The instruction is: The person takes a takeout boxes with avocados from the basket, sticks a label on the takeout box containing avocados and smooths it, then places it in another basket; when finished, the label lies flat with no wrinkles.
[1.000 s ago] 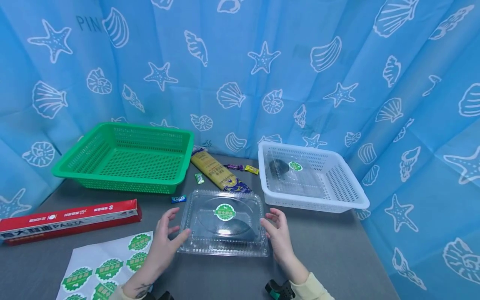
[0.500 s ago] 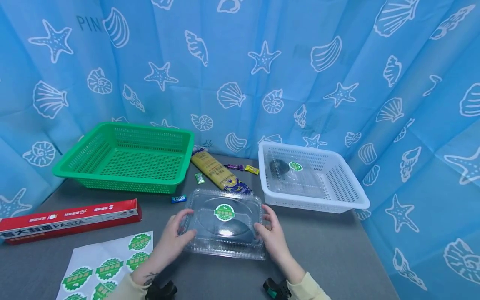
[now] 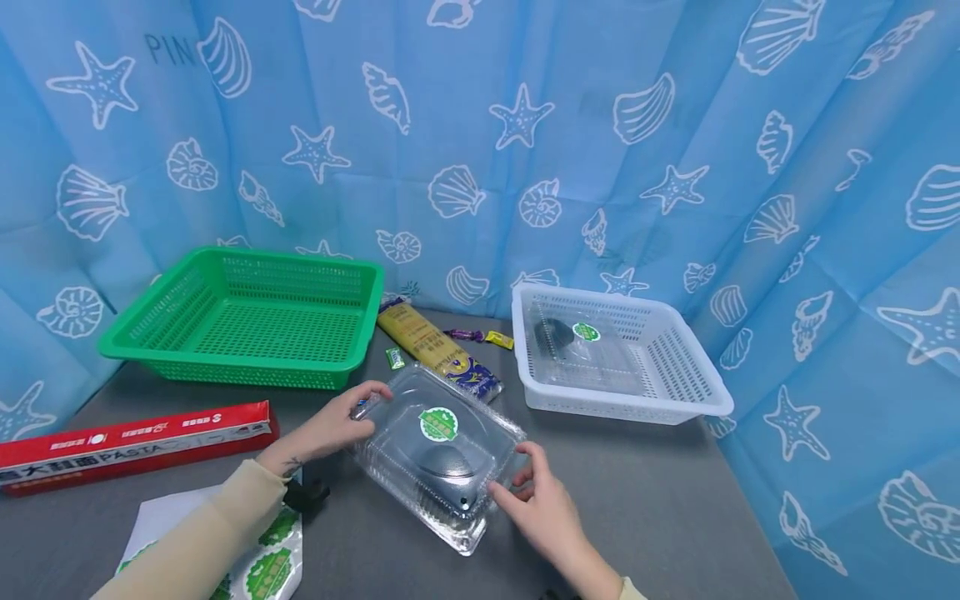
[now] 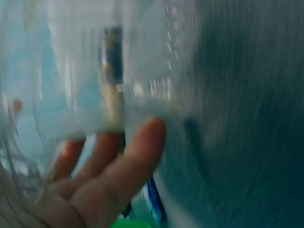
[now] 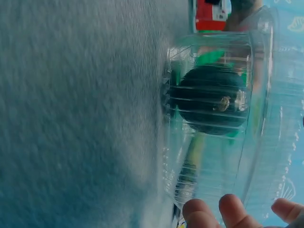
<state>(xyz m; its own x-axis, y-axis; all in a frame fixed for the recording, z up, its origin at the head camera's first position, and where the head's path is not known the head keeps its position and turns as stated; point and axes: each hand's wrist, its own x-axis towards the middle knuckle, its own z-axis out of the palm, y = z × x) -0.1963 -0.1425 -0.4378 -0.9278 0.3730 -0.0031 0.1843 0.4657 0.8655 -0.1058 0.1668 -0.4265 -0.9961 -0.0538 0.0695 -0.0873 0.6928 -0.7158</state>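
Observation:
A clear plastic clamshell container point(image 3: 401, 458) with a round green sticker point(image 3: 438, 424) on its lid stands turned at an angle in the middle of the head view. Inside it sits a dark, rounded object point(image 5: 213, 99), with a small brownish spot on its end in the right wrist view. My left hand point(image 3: 341, 421) grips the container's far left corner, fingers over the edge and thumb nearer me. The right side is held by my right hand point(image 3: 540, 504), thumb on the near side. The left wrist view is blurred, with my fingers around clear plastic.
Behind stand a green basket point(image 3: 352, 367) and a white basket point(image 3: 540, 396), the latter holding another stickered container point(image 3: 615, 362). A yellow pasta packet point(image 3: 420, 333) and small candies point(image 3: 498, 339) lie between them. To the left are a red pasta box point(image 3: 142, 446) and a sticker sheet point(image 3: 172, 512).
The container has turned clockwise, its near right corner swinging toward me. My left hand has moved up to its far left corner, and my left sleeve now covers part of the sticker sheet.

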